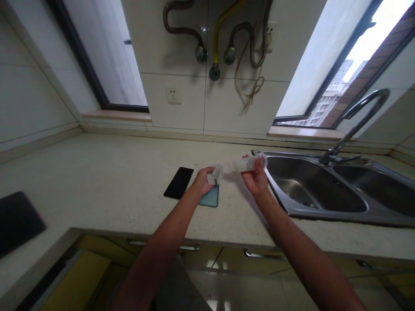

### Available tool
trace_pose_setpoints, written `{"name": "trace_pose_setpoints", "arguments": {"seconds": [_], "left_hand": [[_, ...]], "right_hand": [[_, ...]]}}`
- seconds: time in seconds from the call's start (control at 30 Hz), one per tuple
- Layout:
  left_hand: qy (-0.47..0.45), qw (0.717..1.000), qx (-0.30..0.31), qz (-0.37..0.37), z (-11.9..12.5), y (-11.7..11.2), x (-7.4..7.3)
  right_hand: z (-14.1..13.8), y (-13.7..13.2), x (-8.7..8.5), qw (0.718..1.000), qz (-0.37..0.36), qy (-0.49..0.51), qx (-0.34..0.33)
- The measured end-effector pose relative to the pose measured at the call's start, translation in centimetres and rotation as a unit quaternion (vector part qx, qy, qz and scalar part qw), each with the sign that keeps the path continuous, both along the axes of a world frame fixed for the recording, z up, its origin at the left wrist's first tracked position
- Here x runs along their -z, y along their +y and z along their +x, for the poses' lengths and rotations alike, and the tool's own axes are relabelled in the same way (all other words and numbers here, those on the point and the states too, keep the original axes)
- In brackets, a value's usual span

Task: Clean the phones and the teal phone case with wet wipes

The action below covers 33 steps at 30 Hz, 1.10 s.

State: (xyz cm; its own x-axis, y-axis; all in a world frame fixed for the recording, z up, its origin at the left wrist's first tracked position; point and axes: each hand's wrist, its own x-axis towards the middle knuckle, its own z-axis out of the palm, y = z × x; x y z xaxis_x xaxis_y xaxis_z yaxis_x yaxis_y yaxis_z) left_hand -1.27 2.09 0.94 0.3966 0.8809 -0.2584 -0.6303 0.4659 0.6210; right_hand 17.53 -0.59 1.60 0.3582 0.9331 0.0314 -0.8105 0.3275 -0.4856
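My right hand [256, 182] is wrapped round a clear, whitish plastic bottle [245, 164] with pinkish-red markings. The bottle lies almost level over the counter, one end pointing at my left hand. Closed on a crumpled white tissue [218, 172], my left hand [201, 180] is above a flat blue-green case-like thing [210, 197], partly covering it. A black phone-like slab [179, 183] lies on the counter just left of that hand. A small gap separates bottle and tissue, and blur hides the bottle's near end.
The pale counter [106, 181] runs along the tiled wall. To the right is a steel double sink [311, 183] with a tall curved faucet [359, 123]. A dark flat panel [19, 222] lies at far left. Pipes [215, 43] hang on the wall; drawer handles [264, 255] stick out below.
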Motion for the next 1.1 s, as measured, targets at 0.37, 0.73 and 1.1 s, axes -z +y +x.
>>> {"name": "trace_pose_setpoints", "arguments": {"seconds": [0.37,0.73,1.1], "left_hand": [[0.05,0.997,0.025,0.059,0.3,-0.5,0.5],[0.034,0.997,-0.071,0.017,1.0,-1.0,0.7],[0.048,0.996,-0.071,0.029,1.2,-0.8,1.5]], "right_hand": [[-1.6,-0.4,0.2,0.991,0.035,-0.118,0.058],[-3.4,-1.1,0.8,0.932,0.053,-0.31,0.18],[-3.9,-1.4,1.4,0.891,0.024,-0.414,0.185]]}}
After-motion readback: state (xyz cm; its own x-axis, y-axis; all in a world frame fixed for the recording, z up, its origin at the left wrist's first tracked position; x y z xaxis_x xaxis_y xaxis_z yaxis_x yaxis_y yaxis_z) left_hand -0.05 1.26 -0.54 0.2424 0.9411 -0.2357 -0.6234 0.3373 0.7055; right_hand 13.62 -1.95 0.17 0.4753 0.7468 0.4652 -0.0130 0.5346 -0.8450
